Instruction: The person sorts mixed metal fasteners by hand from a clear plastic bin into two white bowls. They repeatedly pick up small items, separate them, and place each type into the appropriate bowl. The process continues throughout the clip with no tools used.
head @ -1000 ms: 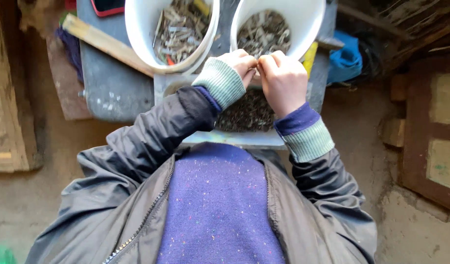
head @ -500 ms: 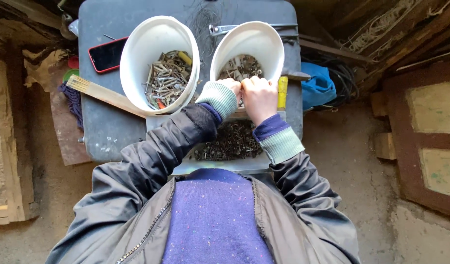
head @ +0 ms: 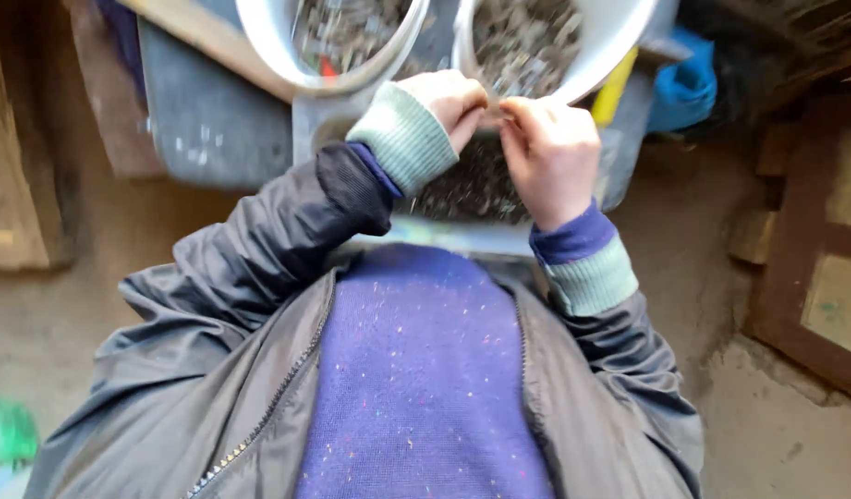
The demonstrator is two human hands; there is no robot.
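My left hand [head: 451, 98] and my right hand [head: 550, 148] meet fingertip to fingertip over a shallow tray [head: 462, 236] heaped with small dark metal bits [head: 467, 189]. Both pinch one tiny piece [head: 496, 109] between them; it is too small to make out. Just beyond the hands stand two white buckets: the left bucket [head: 352, 85] holds longer metal pieces, the right bucket [head: 596, 79] holds finer dark bits. Green cuffs, a dark jacket and a purple sweater fill the lower view.
The buckets and tray sit on a grey tabletop [head: 213, 120]. A wooden slat [head: 204, 28] lies at its left, a yellow tool [head: 615, 88] and blue cloth [head: 689, 88] at right. Wooden frames [head: 814, 268] lean against the earthen floor.
The view has dropped and closed in, so the buckets now sit cut off at the top. Both hands stay pinched together at the right bucket's near rim.
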